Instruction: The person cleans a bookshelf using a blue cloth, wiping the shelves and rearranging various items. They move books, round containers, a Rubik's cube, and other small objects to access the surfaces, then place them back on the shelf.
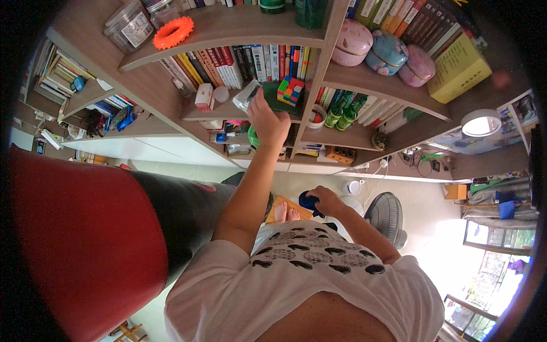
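On the left side, my left hand (268, 122) reaches up to a bookshelf compartment, its fingers at a clear plastic package (248, 96); the fingertips are partly hidden, so a firm grip cannot be made out. Right of those fingers a Rubik's cube (290, 90) rests on a dark green item (273, 95). A red-and-white box (204, 97) and a small round whitish container (221, 94) stand to the left. Lower down, my right hand (327, 201) holds a bunched dark blue cloth (308, 202).
Books (260, 62) line the compartment's back. Round floral tins (386, 53) and green bottles (342, 112) occupy shelves at right. A red-and-black punching bag (98, 239) looms at left. A fan (383, 216) stands on the floor at right, near a white bucket (352, 187).
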The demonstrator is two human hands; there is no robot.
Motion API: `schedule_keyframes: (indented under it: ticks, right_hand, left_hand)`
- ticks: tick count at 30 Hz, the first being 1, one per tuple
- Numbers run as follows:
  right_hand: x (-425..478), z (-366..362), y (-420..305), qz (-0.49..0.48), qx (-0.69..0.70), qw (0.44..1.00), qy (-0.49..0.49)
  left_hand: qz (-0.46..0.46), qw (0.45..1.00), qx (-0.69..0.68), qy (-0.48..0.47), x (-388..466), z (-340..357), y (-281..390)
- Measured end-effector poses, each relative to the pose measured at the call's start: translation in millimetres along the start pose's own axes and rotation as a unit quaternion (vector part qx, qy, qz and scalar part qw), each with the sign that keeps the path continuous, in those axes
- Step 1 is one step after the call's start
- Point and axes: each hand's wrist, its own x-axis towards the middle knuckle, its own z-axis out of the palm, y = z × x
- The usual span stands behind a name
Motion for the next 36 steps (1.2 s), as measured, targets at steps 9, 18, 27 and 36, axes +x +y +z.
schedule_keyframes:
  ticks: [9,18,27,36]
  right_hand:
    - [10.9,-2.3,-8.1,-0.003,-0.001,1.000,-0.021]
    - [15.7,1.0,-9.5,-0.006,-0.007,0.999,-0.038]
    - [13.2,3.4,-4.5,-0.010,-0.012,0.999,-0.034]
    - [14.6,6.0,-2.5,-0.002,-0.010,0.999,-0.036]
  left_hand:
    - [-0.105,0.988,0.071,-0.091,-5.7,-11.8,2.4]
    - [-0.088,0.991,0.044,-0.089,-9.6,-13.4,-3.4]
    - [-0.036,0.991,0.007,-0.132,-9.8,2.0,23.2]
    - [-0.015,0.999,-0.011,-0.028,0.5,-13.1,3.3]
